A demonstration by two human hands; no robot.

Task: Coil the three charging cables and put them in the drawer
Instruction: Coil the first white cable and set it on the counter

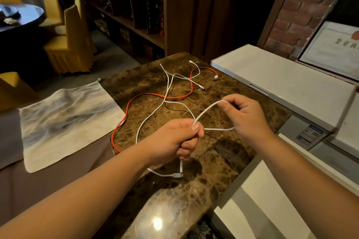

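Bare forearms reaching in from 6 o'clock over a brown marble countertop (223, 165). Left hand (174, 139) fisted around a white cable (206, 112), plug end dangling below the fist; right hand (240, 114) pinching the same cable between thumb and forefinger, a loop stretched between the two. Rest of that cable trailing toward 12 o'clock, crossing a red cable (155, 95) and a second white cable (184, 77) sprawled loose on the stone. Pale cloth (66, 120) spread at 9 o'clock. White cabinet top (281, 81) at 2 o'clock beneath a brick wall (299, 9). Dark bookshelves (132, 6) at 12, yellow-draped chairs (71, 40) at 10.
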